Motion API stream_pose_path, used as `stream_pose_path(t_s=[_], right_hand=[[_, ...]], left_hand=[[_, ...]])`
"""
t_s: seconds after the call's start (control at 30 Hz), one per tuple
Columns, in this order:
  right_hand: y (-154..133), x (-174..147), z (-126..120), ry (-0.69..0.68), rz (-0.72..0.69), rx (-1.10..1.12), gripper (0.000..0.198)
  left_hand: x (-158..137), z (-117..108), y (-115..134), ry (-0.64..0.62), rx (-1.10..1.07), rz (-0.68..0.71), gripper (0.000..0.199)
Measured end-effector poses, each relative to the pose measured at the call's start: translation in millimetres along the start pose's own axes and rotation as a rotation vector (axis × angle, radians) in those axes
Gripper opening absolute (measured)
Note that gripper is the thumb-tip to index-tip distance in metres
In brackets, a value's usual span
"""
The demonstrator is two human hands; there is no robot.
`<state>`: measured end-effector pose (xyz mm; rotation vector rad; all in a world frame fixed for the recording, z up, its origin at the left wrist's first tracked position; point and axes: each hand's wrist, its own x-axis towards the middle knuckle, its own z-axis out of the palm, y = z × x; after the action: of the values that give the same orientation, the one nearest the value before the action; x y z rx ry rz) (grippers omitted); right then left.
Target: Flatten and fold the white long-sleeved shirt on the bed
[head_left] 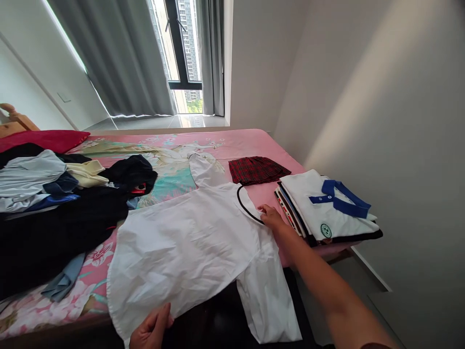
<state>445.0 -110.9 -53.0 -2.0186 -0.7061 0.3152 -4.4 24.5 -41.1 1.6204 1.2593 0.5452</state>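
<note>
A white short-sleeved shirt (185, 245) with a black-trimmed neckline lies spread flat on the pink floral bed (250, 140), one sleeve hanging over the near edge. My right hand (271, 216) grips the shirt at the neckline, on its right side. My left hand (151, 329) pinches the shirt's bottom hem at the near edge of the bed.
A stack of folded clothes (327, 208), topped by a white polo with a blue collar, sits at the bed's right edge. A folded red plaid skirt (257, 169) lies behind it. A heap of dark and light unfolded clothes (54, 203) covers the left. A wall runs close on the right.
</note>
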Motion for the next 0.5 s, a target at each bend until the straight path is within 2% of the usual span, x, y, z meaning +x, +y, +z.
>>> stream_pose_path(t_s=[0.13, 0.33, 0.5], right_hand=[[9, -2, 0, -0.024, 0.131, 0.065, 0.020], [9, 0, -1, 0.008, 0.252, 0.183, 0.030], [13, -8, -20, -0.063, 0.383, 0.220, 0.035]], left_hand=[[3, -8, -17, 0.014, -0.014, 0.018, 0.055], [8, -21, -35, 0.044, -0.005, -0.031, 0.054], [6, -29, -48, 0.069, 0.023, -0.162, 0.055]])
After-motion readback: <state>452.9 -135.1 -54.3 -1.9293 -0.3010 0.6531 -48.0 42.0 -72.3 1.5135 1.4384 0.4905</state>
